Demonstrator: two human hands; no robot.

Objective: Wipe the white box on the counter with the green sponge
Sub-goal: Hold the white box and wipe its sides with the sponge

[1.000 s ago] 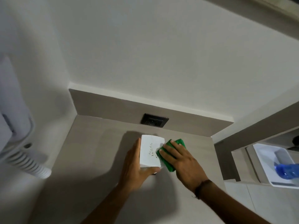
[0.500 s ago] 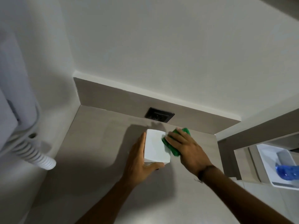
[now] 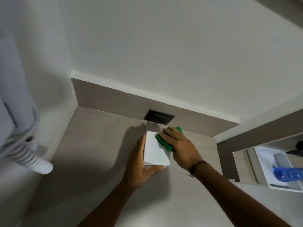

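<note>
I see the white box (image 3: 155,149) standing on the grey bench (image 3: 91,145), towards the back of it and just in front of the dark socket plate (image 3: 159,119) set in the low upstand. My left hand (image 3: 139,163) braces the box: the palm and straight fingers lie flat along its left side, and the thumb is hooked round the near bottom corner, so the hand is cupped part-way round the box and gripping it. My right hand (image 3: 178,145) lies palm-down on the green sponge (image 3: 165,141), fingers spread and flattened over it, pressing it against the box's upper right edge. Only the sponge's near edge and a far corner show past the fingers. A dark band sits on the right wrist. At the left edge a white wall unit with a ribbed white hose (image 3: 31,159) hangs over the bench, well apart from the box. Far to the right, past the bench's end, a white tray (image 3: 278,185) holds a blue plastic bottle (image 3: 287,173) lying on its side.
</note>
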